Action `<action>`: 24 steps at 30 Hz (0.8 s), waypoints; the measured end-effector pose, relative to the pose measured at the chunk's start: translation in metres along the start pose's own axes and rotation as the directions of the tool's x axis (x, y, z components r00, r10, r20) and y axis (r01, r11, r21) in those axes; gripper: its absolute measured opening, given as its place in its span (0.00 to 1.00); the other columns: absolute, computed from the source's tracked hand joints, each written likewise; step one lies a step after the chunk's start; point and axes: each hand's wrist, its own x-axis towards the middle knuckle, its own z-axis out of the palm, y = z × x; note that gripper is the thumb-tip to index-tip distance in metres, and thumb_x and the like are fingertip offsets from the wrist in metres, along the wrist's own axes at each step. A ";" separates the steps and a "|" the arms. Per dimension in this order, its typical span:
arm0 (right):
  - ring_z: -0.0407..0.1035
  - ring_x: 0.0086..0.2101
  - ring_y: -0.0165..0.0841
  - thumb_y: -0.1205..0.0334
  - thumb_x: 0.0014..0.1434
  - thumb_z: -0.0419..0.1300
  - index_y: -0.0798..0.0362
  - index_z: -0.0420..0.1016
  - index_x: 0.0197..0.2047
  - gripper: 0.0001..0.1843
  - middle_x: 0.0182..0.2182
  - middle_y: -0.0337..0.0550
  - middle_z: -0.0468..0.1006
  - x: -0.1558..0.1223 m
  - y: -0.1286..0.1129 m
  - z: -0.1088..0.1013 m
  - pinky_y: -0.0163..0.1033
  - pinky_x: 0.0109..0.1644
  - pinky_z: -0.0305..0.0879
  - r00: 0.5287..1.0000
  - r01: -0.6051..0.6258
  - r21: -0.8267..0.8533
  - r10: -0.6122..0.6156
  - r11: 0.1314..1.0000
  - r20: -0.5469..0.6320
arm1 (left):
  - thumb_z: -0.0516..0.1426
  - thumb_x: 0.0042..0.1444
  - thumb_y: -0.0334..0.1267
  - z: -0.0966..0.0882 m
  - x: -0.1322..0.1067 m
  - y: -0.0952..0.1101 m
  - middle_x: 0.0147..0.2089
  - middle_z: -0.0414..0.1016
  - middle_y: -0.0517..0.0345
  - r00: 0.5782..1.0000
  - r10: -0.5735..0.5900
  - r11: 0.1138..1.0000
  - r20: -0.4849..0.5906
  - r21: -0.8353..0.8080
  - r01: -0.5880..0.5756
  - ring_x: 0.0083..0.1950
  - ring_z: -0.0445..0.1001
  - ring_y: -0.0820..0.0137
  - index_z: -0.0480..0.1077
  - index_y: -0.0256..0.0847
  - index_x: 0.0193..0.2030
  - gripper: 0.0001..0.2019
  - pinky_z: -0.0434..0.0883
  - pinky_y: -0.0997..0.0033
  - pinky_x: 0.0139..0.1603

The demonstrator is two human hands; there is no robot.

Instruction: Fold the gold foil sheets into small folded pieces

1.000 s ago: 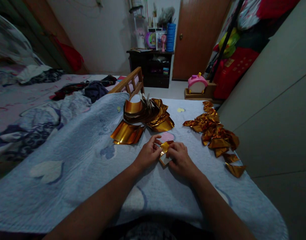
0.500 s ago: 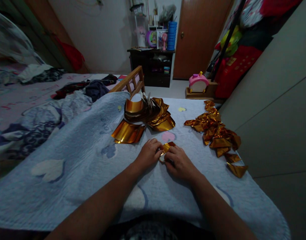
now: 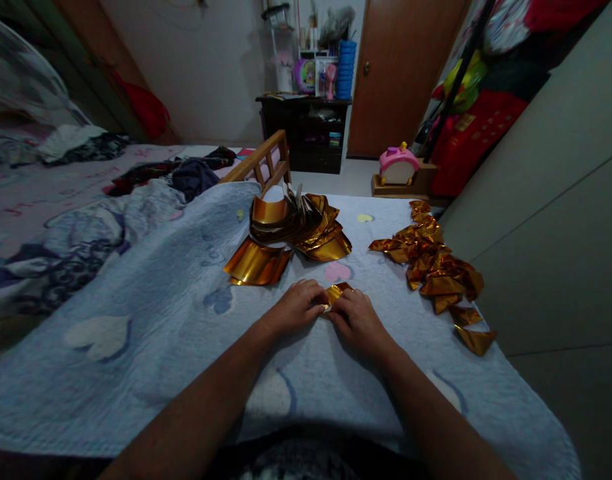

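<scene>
Between my two hands, low over the blue blanket (image 3: 176,373), is a small sheet of gold foil paper (image 3: 337,291) with a pale underside, partly folded. My left hand (image 3: 301,307) pinches its left side, thumb and fingers together. On its right side my right hand (image 3: 357,321) is closed, fingers curled over the paper and hiding much of it. Beyond my left hand lies a fanned stack of gold foil sheets (image 3: 259,263), curved and overlapping. To the right is a heap of folded gold foil pieces (image 3: 443,270), crumpled-looking and pointed.
A wooden bed rail (image 3: 266,160) rises behind the stack. Rumpled clothes (image 3: 196,179) lie on the bed at left. A dark cabinet (image 3: 306,143), a wooden door (image 3: 401,80) and a pink toy (image 3: 399,165) stand at the back. A pale panel (image 3: 551,220) borders the right side.
The fingers of my right hand have shifted over the foil paper, and less of its pale underside shows. Both hands stay in about the same place.
</scene>
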 end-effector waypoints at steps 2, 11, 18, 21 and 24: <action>0.65 0.42 0.38 0.68 0.62 0.61 0.53 0.76 0.37 0.03 0.38 0.45 0.74 0.001 0.001 0.002 0.43 0.46 0.57 1.000 -0.027 -0.009 0.026 1.000 -0.005 | 0.60 0.59 0.33 0.000 0.000 0.000 0.42 0.76 0.53 1.000 0.003 1.000 0.005 -0.009 -0.003 0.46 0.71 0.63 0.75 0.39 0.40 0.04 0.66 0.63 0.50; 0.64 0.40 0.38 0.68 0.59 0.62 0.52 0.73 0.33 0.03 0.36 0.44 0.73 0.003 -0.003 0.004 0.41 0.43 0.55 0.995 -0.090 -0.032 0.089 0.995 -0.034 | 0.59 0.59 0.33 -0.005 -0.002 0.001 0.41 0.74 0.53 1.000 0.020 0.999 0.020 -0.034 -0.019 0.47 0.71 0.64 0.75 0.38 0.41 0.05 0.67 0.64 0.50; 0.65 0.40 0.39 0.68 0.60 0.59 0.52 0.72 0.34 0.03 0.37 0.45 0.74 0.003 -0.007 0.002 0.42 0.44 0.55 0.995 -0.097 -0.059 0.095 0.994 -0.034 | 0.59 0.59 0.35 -0.007 -0.004 0.000 0.43 0.74 0.53 0.998 0.037 0.997 0.042 -0.064 -0.034 0.49 0.71 0.62 0.75 0.40 0.43 0.06 0.68 0.63 0.52; 0.65 0.40 0.39 0.69 0.60 0.59 0.52 0.72 0.34 0.04 0.37 0.45 0.74 0.004 -0.009 0.002 0.42 0.44 0.54 0.993 -0.113 -0.080 0.111 0.990 -0.028 | 0.58 0.60 0.35 -0.009 -0.005 0.000 0.44 0.74 0.53 0.998 0.037 0.996 0.051 -0.088 -0.033 0.50 0.71 0.63 0.75 0.40 0.42 0.06 0.68 0.63 0.54; 0.65 0.40 0.39 0.69 0.61 0.58 0.52 0.72 0.35 0.04 0.37 0.46 0.74 0.005 -0.010 0.003 0.42 0.44 0.54 0.993 -0.121 -0.100 0.120 0.988 -0.018 | 0.55 0.61 0.32 -0.011 -0.005 0.001 0.45 0.74 0.52 0.998 0.037 0.993 0.058 -0.111 -0.030 0.51 0.71 0.63 0.75 0.40 0.42 0.07 0.68 0.62 0.56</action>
